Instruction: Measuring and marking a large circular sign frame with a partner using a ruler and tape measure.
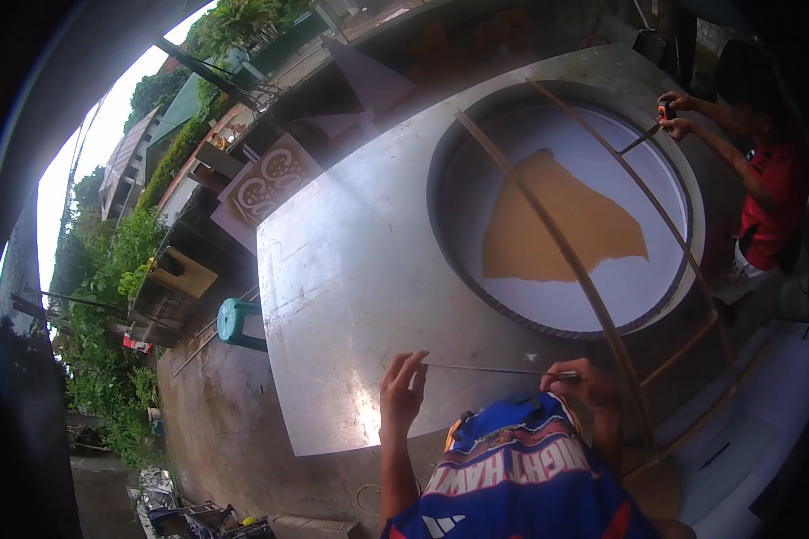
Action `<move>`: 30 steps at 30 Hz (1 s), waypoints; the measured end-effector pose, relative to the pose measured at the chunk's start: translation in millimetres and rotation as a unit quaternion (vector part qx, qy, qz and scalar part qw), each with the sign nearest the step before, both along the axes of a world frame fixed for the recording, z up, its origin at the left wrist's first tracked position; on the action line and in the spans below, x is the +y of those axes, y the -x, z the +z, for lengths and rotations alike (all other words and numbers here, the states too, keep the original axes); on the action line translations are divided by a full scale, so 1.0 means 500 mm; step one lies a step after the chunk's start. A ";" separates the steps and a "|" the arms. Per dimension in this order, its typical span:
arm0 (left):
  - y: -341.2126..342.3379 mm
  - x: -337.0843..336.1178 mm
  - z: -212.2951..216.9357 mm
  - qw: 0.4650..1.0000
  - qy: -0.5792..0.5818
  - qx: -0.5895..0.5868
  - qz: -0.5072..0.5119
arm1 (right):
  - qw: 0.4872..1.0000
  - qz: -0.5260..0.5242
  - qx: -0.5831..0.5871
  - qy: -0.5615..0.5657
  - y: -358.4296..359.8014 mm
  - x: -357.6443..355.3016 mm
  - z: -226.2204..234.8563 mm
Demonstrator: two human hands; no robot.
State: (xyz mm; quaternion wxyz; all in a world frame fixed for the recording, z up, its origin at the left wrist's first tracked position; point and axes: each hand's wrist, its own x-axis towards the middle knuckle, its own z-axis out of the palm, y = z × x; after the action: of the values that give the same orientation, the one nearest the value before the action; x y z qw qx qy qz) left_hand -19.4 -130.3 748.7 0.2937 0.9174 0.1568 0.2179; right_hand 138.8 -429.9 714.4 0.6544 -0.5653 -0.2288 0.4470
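The left bare hand and right bare hand both clamp one thin, straight grey strip, taut beside the silvery metal sheet. White lettering and an emblem mark the blue shirt; two long brown bars cross one round dark-rimmed opening.

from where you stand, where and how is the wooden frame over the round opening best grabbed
Probably by its left bar, just past the near edge of the round rim, from the person's own side. The bar is slim there and extends beyond the opening, close to the right hand, which should first let go of the thin strip.
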 end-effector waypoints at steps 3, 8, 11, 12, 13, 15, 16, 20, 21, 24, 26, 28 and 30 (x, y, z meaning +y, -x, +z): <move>-0.001 -0.009 -0.011 1.000 0.017 0.021 -0.004 | 1.000 0.016 0.021 -0.006 0.010 -0.021 -0.039; -0.004 -0.028 -0.007 0.999 0.029 0.038 -0.006 | 0.970 -0.115 0.161 -0.143 0.059 -0.032 -0.055; -0.011 -0.042 0.006 1.000 0.017 0.017 -0.013 | 0.940 -0.187 0.271 -0.094 0.048 -0.035 -0.090; -0.011 -0.043 0.005 1.000 0.020 0.019 -0.012 | 0.940 -0.187 0.272 -0.091 0.038 -0.040 -0.100; -0.010 -0.043 0.004 1.000 0.001 0.007 -0.017 | 0.919 -0.158 0.337 -0.133 0.030 -0.046 -0.107; -0.009 -0.047 0.006 1.000 -0.018 -0.004 -0.021 | 0.891 -0.128 0.400 -0.173 0.025 -0.055 -0.126; -0.008 -0.050 0.010 1.000 -0.012 -0.007 -0.024 | 0.885 -0.105 0.399 -0.216 0.023 -0.059 -0.136; -0.009 -0.059 0.021 0.999 -0.020 -0.031 -0.029 | 0.839 -0.095 0.462 -0.272 0.028 -0.070 -0.157; -0.009 -0.061 0.026 0.999 -0.019 -0.030 -0.028 | 0.839 -0.095 0.463 -0.271 0.030 -0.072 -0.157; -0.011 -0.067 0.044 0.998 -0.032 -0.040 -0.027 | 0.838 -0.151 0.466 -0.240 0.035 -0.079 -0.163; -0.016 -0.071 0.055 0.997 -0.051 -0.062 -0.023 | 0.875 -0.095 0.377 -0.288 0.035 -0.090 -0.168; -0.016 -0.071 0.062 0.996 -0.056 -0.073 -0.017 | 0.897 -0.126 0.333 -0.263 0.047 -0.082 -0.121; -0.010 -0.073 0.066 0.994 -0.068 -0.084 -0.004 | 0.914 -0.147 0.290 -0.241 0.052 -0.074 -0.109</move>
State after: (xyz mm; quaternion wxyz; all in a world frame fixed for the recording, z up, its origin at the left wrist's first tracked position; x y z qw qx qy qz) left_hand -14.6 -166.9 781.5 0.2438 0.9142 0.1132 0.3035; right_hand 112.7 -466.7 660.1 0.8667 -0.2631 -0.0439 0.4215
